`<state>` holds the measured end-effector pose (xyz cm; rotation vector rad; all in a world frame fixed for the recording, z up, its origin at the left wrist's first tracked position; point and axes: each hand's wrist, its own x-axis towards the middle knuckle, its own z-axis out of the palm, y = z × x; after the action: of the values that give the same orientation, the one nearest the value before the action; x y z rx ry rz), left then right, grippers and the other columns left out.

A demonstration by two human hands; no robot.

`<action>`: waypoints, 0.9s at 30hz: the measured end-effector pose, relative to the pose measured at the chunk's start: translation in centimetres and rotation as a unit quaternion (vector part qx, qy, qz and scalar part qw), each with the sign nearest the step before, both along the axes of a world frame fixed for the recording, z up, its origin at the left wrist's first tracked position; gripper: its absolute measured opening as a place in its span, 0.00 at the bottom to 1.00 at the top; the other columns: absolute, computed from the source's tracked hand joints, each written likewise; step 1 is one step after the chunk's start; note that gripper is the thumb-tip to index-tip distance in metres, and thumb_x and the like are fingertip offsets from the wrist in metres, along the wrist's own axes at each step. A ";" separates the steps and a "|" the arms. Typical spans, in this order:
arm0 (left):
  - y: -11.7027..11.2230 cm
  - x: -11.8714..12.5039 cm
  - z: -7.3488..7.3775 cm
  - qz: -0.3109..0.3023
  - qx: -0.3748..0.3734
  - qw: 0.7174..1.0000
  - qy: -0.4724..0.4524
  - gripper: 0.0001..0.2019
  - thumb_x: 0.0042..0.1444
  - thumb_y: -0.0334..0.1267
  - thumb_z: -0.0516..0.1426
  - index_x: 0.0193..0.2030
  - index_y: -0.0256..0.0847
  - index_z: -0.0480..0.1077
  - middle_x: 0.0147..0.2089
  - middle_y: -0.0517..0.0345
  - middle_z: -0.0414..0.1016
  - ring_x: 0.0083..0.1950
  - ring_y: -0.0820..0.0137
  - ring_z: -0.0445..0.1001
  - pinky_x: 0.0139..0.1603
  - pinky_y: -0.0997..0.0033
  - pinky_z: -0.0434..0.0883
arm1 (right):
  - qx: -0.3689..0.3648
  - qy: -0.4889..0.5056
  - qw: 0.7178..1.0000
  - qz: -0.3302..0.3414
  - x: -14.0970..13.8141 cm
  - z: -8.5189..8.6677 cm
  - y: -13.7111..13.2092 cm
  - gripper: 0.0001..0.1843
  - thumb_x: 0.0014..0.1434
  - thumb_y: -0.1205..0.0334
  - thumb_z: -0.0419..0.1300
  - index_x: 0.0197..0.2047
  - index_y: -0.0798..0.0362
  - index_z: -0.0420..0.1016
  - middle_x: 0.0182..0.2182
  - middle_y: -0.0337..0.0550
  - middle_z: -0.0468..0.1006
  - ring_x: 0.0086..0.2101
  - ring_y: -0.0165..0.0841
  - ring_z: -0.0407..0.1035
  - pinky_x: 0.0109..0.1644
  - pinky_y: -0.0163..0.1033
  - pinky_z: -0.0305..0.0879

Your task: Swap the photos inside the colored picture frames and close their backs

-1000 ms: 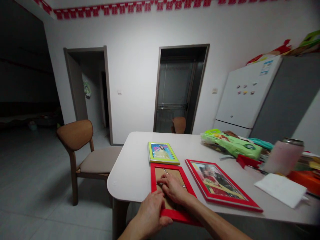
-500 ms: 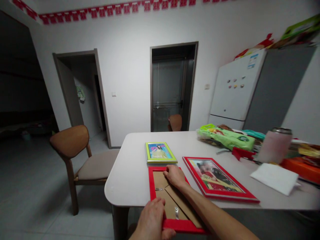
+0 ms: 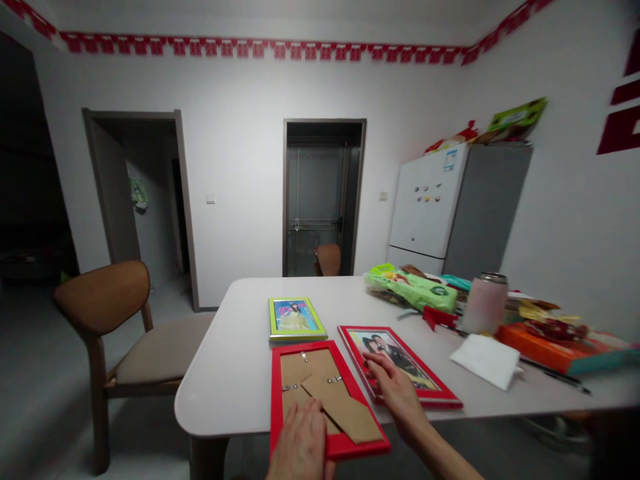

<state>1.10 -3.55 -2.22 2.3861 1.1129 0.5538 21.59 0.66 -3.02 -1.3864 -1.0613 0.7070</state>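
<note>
A red picture frame (image 3: 275,393) lies face down at the table's near edge, its brown cardboard back and stand showing. My left hand (image 3: 301,445) rests flat on its near end, fingers spread. My right hand (image 3: 393,389) lies with fingers stretched out on the near left part of a second red frame (image 3: 430,392), which lies face up with a photo in it. A small green frame (image 3: 295,317) with a picture lies just beyond the face-down frame.
The white table (image 3: 235,373) has a rounded left corner. On its right side lie a green snack bag (image 3: 413,287), a pink bottle (image 3: 484,303), a white napkin (image 3: 485,360) and an orange box (image 3: 550,343). A wooden chair (image 3: 115,320) stands at left, a fridge (image 3: 440,207) behind.
My right hand left the back of the face-down frame and moved right onto the face-up red frame. The camera view rose and turned a little to the right.
</note>
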 end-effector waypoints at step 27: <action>4.6 13.7 -1.1 0.110 -0.183 0.929 -0.301 0.18 0.45 0.29 0.53 0.46 0.40 0.62 0.44 0.54 0.71 0.47 0.65 0.67 0.46 0.72 0.61 | -0.117 -0.285 0.951 -0.030 15.2 0.6 3.4 0.20 0.47 0.59 0.51 0.43 0.56 0.70 0.37 0.47 0.76 0.35 0.36 0.70 0.38 0.36 0.63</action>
<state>14.77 1.04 -3.30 1.6149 1.0792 0.9746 36.83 4.11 -2.44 -1.8856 -1.4050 0.3978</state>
